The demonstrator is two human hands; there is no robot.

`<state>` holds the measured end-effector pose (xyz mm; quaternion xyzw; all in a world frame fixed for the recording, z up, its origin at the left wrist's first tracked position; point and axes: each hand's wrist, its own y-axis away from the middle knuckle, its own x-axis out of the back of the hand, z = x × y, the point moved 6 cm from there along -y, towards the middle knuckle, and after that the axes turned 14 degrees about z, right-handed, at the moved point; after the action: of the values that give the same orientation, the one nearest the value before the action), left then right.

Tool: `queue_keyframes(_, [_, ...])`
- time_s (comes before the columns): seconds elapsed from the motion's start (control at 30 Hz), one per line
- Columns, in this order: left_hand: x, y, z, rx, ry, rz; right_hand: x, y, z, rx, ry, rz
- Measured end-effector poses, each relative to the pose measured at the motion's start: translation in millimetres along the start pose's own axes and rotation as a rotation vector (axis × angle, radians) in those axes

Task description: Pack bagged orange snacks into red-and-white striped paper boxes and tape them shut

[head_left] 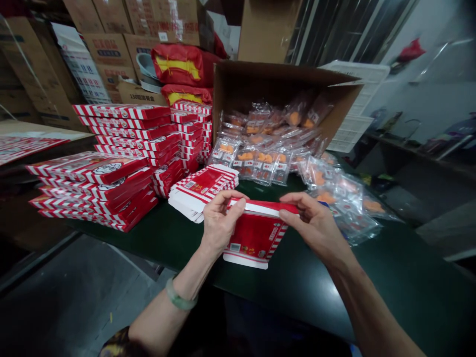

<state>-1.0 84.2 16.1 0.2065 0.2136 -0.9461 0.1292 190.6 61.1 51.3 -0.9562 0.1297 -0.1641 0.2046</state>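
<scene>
I hold a red and white striped carton (256, 235) above the dark green table (390, 277). My left hand (219, 220) pinches its upper left edge, fingers closed on the flap. My right hand (314, 223) grips its upper right edge, thumb and fingers pressed on the rim. The carton looks partly opened out, its top edge spread between both hands. Just behind it lies a stack of flat unfolded cartons (203, 191).
Piles of filled red striped boxes (111, 173) stand at the left. A tipped brown cardboard box (282, 94) spills several clear packets of orange snacks (267, 161) across the table's back and right. Brown boxes and red sacks (178, 67) fill the background.
</scene>
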Motion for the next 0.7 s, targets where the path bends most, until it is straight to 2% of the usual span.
queue_keyframes(0.1, [-0.8, 1, -1, 0.058, 0.029, 0.032, 0, 8, -3, 0.047, 0.049, 0.017])
queue_keyframes(0.17, [-1.4, 2, 0, 0.045, 0.032, 0.07, -2, 13, -6, 0.085, 0.085, 0.022])
queue_keyframes(0.37, [3.9, 8, 8, -0.141, -0.086, 0.206, -1, 16, -8, 0.038, 0.128, 0.062])
queue_keyframes(0.47, [3.6, 12, 12, -0.204, -0.112, 0.131, -1, 14, -13, 0.078, 0.218, -0.036])
queue_keyframes(0.6, [4.7, 16, 16, -0.286, -0.121, 0.029, -9, 14, -23, 0.22, 0.355, -0.216])
queue_keyframes(0.7, [7.2, 16, 14, -0.296, -0.117, 0.0, -13, 16, -23, 0.246, 0.42, -0.239])
